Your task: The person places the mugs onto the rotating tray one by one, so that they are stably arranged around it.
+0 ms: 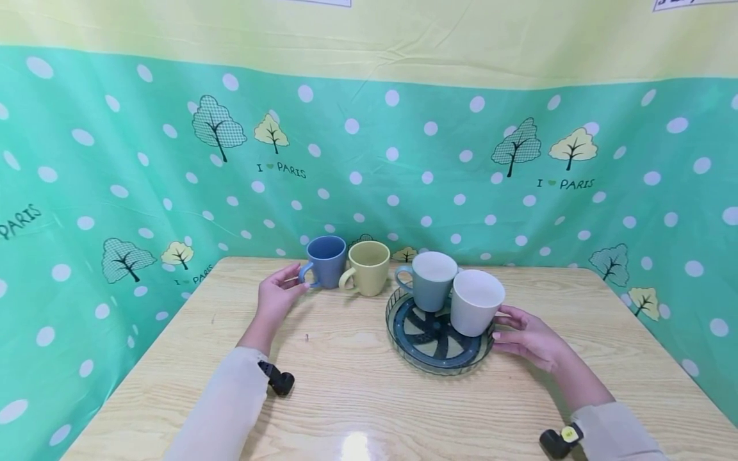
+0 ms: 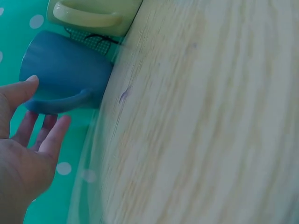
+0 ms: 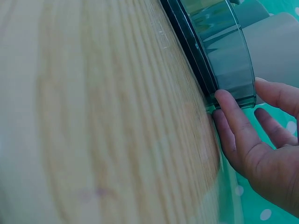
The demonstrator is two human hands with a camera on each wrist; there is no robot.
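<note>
A blue mug (image 1: 327, 261) stands at the back left of the table, its handle toward my left hand (image 1: 278, 296). The left thumb and relaxed fingers (image 2: 54, 135) lie on either side of that handle, right at it. Inside a round, clear dark tray (image 1: 436, 368) are a grey-blue mug (image 1: 429, 285) and a white cup (image 1: 476, 304), both tilted slightly. My right hand (image 1: 533, 339) is at the tray's right side with fingers extended. In the right wrist view, its fingertips (image 3: 223, 97) meet the tray's lower edge, and the thumb side is near the white cup (image 3: 275, 46).
A pale yellow mug (image 1: 369, 269) stands between the blue mug and the tray. The wooden table (image 1: 346, 384) has a patterned green cloth (image 1: 369, 160) hanging behind it. Both wrists wear small black cameras.
</note>
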